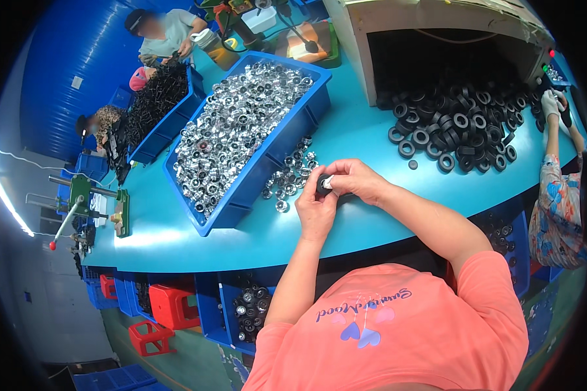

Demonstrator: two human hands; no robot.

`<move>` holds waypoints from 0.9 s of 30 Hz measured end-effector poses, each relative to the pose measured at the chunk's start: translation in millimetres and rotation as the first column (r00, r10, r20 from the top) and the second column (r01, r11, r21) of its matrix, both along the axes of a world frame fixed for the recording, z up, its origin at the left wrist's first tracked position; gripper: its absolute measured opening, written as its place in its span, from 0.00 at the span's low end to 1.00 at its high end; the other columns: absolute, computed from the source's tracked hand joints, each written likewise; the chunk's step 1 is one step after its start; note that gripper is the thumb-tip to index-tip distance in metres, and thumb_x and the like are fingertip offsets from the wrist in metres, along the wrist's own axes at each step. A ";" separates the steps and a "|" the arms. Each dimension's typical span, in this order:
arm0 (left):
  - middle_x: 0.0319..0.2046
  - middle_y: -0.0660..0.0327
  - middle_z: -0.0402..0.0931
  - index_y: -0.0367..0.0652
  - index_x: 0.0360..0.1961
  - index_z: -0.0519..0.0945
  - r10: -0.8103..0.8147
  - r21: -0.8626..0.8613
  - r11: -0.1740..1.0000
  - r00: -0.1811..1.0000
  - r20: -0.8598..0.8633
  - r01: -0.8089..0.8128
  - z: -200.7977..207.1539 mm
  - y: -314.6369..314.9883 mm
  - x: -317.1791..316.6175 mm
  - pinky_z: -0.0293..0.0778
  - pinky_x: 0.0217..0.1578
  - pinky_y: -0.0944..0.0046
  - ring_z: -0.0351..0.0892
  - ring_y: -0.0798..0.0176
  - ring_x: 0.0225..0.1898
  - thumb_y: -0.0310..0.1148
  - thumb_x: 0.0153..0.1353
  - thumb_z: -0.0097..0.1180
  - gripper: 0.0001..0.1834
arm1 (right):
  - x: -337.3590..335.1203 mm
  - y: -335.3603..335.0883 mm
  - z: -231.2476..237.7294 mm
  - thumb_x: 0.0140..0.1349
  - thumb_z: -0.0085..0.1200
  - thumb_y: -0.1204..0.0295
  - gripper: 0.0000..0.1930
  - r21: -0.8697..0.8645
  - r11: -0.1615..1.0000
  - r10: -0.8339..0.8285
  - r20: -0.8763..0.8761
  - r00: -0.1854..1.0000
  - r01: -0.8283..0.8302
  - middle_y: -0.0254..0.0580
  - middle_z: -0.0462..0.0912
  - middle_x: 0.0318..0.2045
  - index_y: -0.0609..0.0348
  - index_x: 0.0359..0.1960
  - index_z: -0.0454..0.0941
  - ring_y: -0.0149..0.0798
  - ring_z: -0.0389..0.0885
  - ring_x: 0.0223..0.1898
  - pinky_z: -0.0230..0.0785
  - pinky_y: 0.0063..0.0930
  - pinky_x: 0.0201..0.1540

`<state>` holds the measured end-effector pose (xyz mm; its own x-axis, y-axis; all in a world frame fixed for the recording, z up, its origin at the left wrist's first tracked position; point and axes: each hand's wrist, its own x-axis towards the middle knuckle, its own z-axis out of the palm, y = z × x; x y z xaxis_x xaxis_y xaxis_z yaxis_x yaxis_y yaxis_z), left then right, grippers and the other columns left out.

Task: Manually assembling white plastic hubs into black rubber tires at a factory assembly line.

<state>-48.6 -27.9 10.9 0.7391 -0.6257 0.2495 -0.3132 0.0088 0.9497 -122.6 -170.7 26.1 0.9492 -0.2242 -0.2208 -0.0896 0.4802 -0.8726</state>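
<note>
Both hands meet above the front of the turquoise table, closed around one small black rubber ring (pixel 322 185). My left hand (pixel 316 212) grips the ring from the left, with thumb and fingers wrapped round it. The fingers of my right hand (pixel 360 182) pinch it from the right. A whitish or silvery bit shows at the right fingertips; whether it is a hub or a finger covering, I cannot tell. Just left of my hands lie several loose silver hubs (pixel 290 179), beside a blue tub (pixel 310 116) heaped with shiny silver hubs (pixel 241 114).
A pile of black rubber rings (pixel 460 127) spreads before a white-framed opening on the right. Farther left stand another blue tub of black parts (pixel 156 104) and a green hand press (pixel 78 199). Co-workers sit at the far left; a gloved co-worker's hand (pixel 551 104) is at right.
</note>
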 end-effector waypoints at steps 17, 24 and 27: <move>0.48 0.62 0.80 0.37 0.60 0.76 -0.115 -0.121 0.989 0.961 -0.250 0.087 11.6 2.9 2.4 0.78 0.49 0.68 0.80 0.69 0.49 0.18 0.58 0.67 0.27 | -2.0 -10.2 -1.6 0.70 0.58 0.64 0.14 0.165 0.984 0.061 0.004 0.998 -0.061 0.39 0.86 0.42 0.61 0.49 0.82 0.32 0.86 0.42 0.81 0.29 0.47; 0.47 0.63 0.79 0.37 0.59 0.76 -0.105 -0.091 0.992 0.973 -0.207 0.087 12.7 4.7 1.2 0.78 0.48 0.70 0.79 0.71 0.48 0.20 0.59 0.66 0.25 | -0.9 -7.1 -1.8 0.71 0.55 0.66 0.14 0.108 0.993 0.039 -0.007 0.999 -0.038 0.41 0.86 0.40 0.64 0.49 0.81 0.33 0.87 0.41 0.82 0.29 0.44; 0.45 0.62 0.80 0.38 0.58 0.77 -0.108 -0.010 0.994 0.980 -0.166 0.108 19.2 30.1 1.9 0.78 0.47 0.69 0.80 0.69 0.45 0.22 0.56 0.69 0.26 | -3.3 -6.9 3.1 0.71 0.54 0.66 0.14 -0.065 0.995 0.074 -0.003 0.997 -0.074 0.40 0.86 0.40 0.63 0.50 0.83 0.32 0.85 0.39 0.81 0.28 0.42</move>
